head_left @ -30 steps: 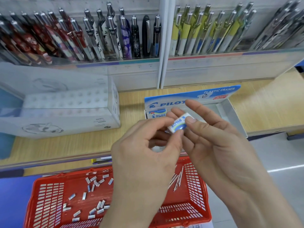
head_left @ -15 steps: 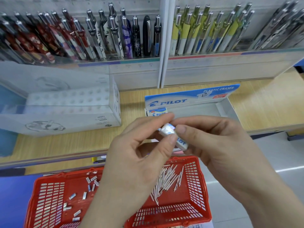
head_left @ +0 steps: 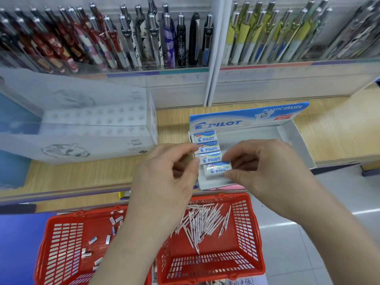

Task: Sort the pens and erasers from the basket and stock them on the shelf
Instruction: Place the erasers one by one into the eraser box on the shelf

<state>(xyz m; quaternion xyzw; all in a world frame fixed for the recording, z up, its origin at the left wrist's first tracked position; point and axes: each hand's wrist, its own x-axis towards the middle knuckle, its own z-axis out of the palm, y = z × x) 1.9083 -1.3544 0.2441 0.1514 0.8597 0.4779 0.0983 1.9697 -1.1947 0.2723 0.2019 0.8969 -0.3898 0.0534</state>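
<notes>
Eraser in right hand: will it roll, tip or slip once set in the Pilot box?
The eraser is a flat sleeved block, so rolling seems unlikely. Three erasers lie flat in the display box, so it probably won't tip. The right hand pinches it: likely light.

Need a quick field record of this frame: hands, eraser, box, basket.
right hand: pinches a Pilot eraser low over the display box, front-left
left hand: loosely curled beside the box, nothing seen in it
box contents: three erasers in a row behind the held one
red basket: white pens right side, loose erasers left side
</notes>
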